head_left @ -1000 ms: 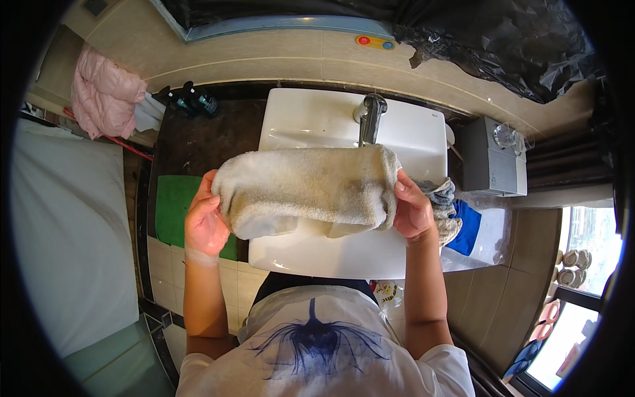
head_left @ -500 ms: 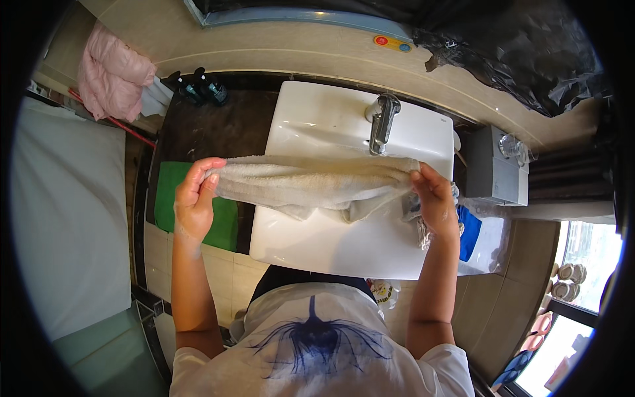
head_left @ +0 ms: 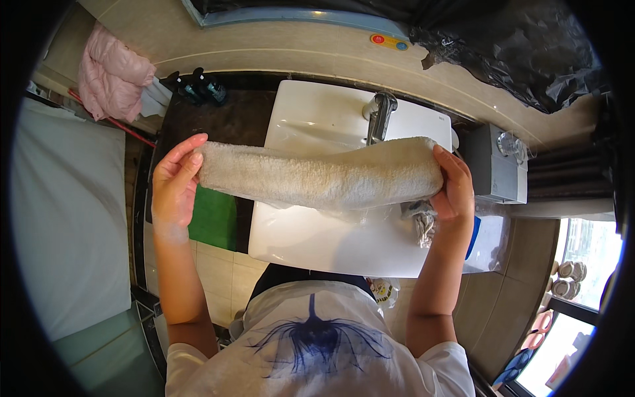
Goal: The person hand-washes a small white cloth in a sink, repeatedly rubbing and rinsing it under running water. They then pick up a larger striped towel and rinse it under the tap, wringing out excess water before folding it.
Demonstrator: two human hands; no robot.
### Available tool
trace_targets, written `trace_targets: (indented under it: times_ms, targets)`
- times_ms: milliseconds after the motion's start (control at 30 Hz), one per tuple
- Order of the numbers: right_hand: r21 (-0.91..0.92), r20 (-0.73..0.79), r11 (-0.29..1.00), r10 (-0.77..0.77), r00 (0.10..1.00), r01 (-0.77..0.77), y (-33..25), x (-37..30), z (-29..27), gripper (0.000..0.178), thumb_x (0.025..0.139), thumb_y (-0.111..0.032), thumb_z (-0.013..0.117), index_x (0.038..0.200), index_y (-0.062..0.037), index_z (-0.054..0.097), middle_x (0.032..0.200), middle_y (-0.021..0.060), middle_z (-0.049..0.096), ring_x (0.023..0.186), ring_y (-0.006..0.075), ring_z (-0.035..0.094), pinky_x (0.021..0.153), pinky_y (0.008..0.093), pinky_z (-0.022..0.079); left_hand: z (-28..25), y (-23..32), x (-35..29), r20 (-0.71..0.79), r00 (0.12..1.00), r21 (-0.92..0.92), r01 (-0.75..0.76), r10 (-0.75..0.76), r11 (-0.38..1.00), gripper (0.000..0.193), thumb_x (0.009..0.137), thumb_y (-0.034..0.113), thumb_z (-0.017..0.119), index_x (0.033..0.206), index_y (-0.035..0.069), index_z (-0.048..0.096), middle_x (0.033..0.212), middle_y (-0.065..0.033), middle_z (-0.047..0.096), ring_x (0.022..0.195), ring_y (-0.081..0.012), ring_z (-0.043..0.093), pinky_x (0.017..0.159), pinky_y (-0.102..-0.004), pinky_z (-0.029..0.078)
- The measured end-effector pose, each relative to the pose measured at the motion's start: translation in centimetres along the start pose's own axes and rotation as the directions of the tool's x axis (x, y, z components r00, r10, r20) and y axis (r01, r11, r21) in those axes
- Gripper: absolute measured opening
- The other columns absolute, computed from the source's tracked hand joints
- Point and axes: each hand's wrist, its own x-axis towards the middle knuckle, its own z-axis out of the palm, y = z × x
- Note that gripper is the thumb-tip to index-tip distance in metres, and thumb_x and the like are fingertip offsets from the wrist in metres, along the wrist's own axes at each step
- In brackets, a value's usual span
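A pale cream towel [head_left: 324, 177] is stretched level between my two hands, folded into a long band, above the white washbasin [head_left: 317, 241]. My left hand [head_left: 177, 182] pinches its left end between thumb and fingers, over the dark counter's edge. Its right end is gripped by my right hand [head_left: 453, 182], thumb on top and the other fingers partly behind the cloth. The chrome faucet [head_left: 380, 118] stands behind the towel, its spout end close to the cloth's upper edge. A crumpled grey and white cloth [head_left: 423, 225] lies by the basin's right side, near my right wrist.
Two dark pump bottles [head_left: 202, 87] stand on the dark counter [head_left: 245, 112] at the back left. A green cloth [head_left: 213, 215] lies at the counter's front. To the right are a grey box [head_left: 489, 162] and a blue item [head_left: 472, 237]. A pink padded jacket [head_left: 112, 73] hangs far left.
My hands have moved farther apart, the left one leftward and up. The towel is now pulled out wider and flatter, its loose lower folds no longer hanging down.
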Motion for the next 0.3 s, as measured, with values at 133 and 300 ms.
trace_targets:
  times_ms: [133, 300]
  targets:
    - [0.057, 0.170, 0.998, 0.004, 0.986, -0.014, -2.1, -0.7, 0.3, 0.036, 0.092, -0.009, 0.058, 0.119, 0.0143, 0.055, 0.106, 0.0182, 0.067, 0.094, 0.0232, 0.066, 0.082, 0.0326, 0.053, 0.9, 2.0, -0.4, 0.114, 0.993, 0.086, -0.022, 0.012, 0.996, 0.064, 0.081, -0.004, 0.067, 0.140, -0.002, 0.042, 0.131, -0.0109, 0.054, 0.118, -0.0151, 0.052, 0.101, -0.0280, 0.040]
    - [0.035, 0.358, 0.997, -0.071, 0.931, 0.062, -1.3, -0.5, 1.3, 0.064, 0.084, 0.002, 0.062, 0.141, 0.0085, 0.035, 0.123, 0.0203, 0.060, 0.113, 0.0258, 0.059, 0.098, 0.0342, 0.045, 0.9, 0.0, 0.2, 0.308, 0.939, 0.693, -0.333, 0.155, 0.640, 0.083, 0.071, -0.009, 0.071, 0.145, 0.008, 0.037, 0.137, -0.0097, 0.048, 0.125, -0.0240, 0.048, 0.105, -0.0330, 0.037]
